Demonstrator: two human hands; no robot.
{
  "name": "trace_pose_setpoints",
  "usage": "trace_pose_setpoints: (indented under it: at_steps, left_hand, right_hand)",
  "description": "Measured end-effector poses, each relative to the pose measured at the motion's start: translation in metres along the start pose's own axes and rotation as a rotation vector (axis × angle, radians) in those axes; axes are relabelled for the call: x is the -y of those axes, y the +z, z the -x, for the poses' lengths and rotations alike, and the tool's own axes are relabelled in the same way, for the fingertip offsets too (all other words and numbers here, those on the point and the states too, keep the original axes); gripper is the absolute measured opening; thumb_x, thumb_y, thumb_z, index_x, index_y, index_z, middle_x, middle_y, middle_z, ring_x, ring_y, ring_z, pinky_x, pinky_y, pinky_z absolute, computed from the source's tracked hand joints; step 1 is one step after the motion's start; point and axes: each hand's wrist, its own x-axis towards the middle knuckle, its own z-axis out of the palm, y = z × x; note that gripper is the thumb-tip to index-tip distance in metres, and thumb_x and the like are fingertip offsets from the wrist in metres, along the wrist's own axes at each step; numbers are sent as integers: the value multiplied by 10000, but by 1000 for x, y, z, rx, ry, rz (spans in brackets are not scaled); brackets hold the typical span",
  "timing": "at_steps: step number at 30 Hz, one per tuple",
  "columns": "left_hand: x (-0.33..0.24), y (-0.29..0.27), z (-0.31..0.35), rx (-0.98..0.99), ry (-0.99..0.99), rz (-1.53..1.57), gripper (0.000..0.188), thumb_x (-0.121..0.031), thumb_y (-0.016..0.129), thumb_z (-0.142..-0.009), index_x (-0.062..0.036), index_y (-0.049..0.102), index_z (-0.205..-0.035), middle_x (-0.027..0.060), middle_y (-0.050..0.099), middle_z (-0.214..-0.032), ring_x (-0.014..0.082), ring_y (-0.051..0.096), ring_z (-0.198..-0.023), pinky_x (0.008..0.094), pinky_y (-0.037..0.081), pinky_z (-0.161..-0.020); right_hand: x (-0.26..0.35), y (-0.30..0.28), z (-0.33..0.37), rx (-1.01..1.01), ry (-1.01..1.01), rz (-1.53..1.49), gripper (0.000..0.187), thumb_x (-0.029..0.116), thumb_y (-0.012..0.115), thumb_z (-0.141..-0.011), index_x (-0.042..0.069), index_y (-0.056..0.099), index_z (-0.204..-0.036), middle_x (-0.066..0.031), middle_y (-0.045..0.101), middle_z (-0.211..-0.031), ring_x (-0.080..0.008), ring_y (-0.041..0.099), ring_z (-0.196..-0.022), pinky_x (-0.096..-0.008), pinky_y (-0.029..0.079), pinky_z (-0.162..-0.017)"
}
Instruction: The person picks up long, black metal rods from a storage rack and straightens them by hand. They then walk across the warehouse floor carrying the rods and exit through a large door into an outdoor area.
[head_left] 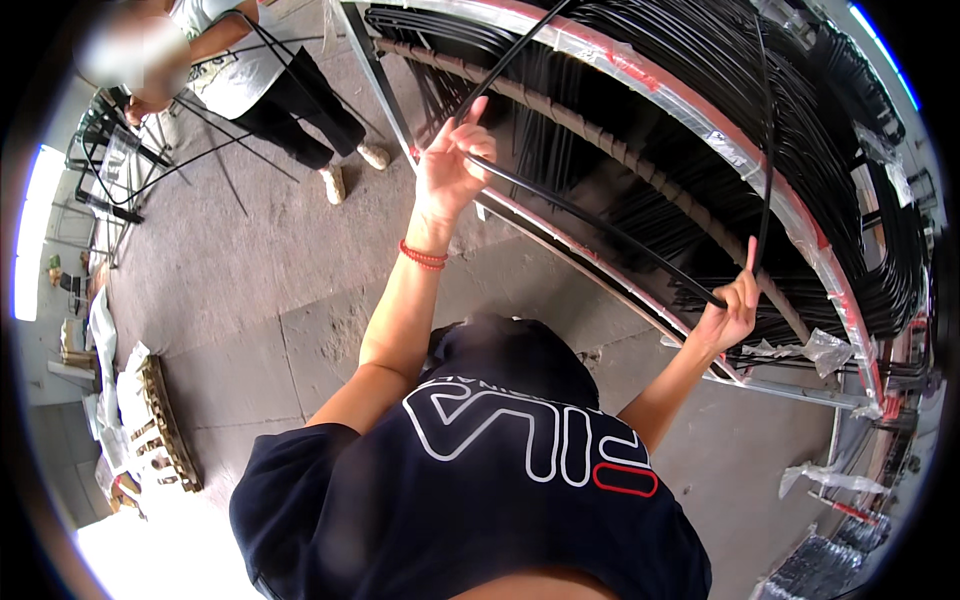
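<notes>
A bent black tube frame [600, 224] spans between my two hands in front of the rack. At its left corner my left hand [455, 170] is closed round the tube, its index finger stretched along the side bar. My right hand [735, 303] grips the right corner with curled fingers, one finger pointing up along the other side bar. Both side bars run upward and away, over the rack [650, 75], whose edges are wrapped in clear plastic and red strips. Many similar black bent tubes [690, 60] hang or lie packed in that rack.
At the far left another person [300, 110] stands holding thin black frames. More black frames [110, 160] stand along the left side. A bundle wrapped in plastic [155, 425] lies on the grey floor [270, 300]. Loose plastic film [830, 480] lies at the right near the rack's foot.
</notes>
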Motion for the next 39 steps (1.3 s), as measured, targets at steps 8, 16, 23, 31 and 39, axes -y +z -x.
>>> trace_pose_setpoints:
  at_steps: [8, 16, 23, 31, 39]
  left_hand:
    - [18, 10, 12, 109, -72, -7, 565, 6, 385, -838, -17, 87, -1318, 77, 514, -1058, 261, 480, -1042, 473, 347, -936]
    - [47, 26, 21, 22, 11, -597, 544, 49, 439, -804, 38, 181, -1283, 138, 519, -1074, 242, 527, -995, 314, 423, -885]
    - [51, 36, 28, -114, 150, -1109, 543, 33, 497, -786, 52, 236, -1262, 144, 533, -1043, 218, 548, -963, 253, 451, -802]
    - [50, 29, 29, -199, 279, -1269, 568, 8, 606, -722, 30, 340, -1224, 91, 577, -937, 161, 568, -864, 267, 457, -769]
    - [41, 27, 24, -295, 233, -1248, 425, -177, 539, -819, 5, 412, -1181, 69, 578, -928, 116, 564, -794, 232, 469, -704]
  right_hand:
    - [19, 19, -7, -118, -48, -86, 698, -40, 337, -796, 79, -105, -1323, -49, 394, -614, -102, 377, -428, -199, 363, -409]
    - [45, 32, -9, -195, -94, -116, 707, -51, 317, -744, 47, -76, -1323, -53, 422, -591, -112, 376, -384, -200, 354, -374]
    - [38, 38, -8, -232, -109, -93, 675, -49, 318, -776, 52, -60, -1327, -62, 430, -607, -109, 387, -385, -187, 342, -360]
    - [37, 35, 8, -276, -45, 376, 607, 86, 435, -837, -2, 79, -1321, -17, 442, -702, -97, 448, -584, -214, 410, -577]
    - [19, 33, 23, -194, -84, 540, 642, 178, 511, -824, 12, 139, -1319, 18, 442, -772, -101, 439, -715, -295, 383, -758]
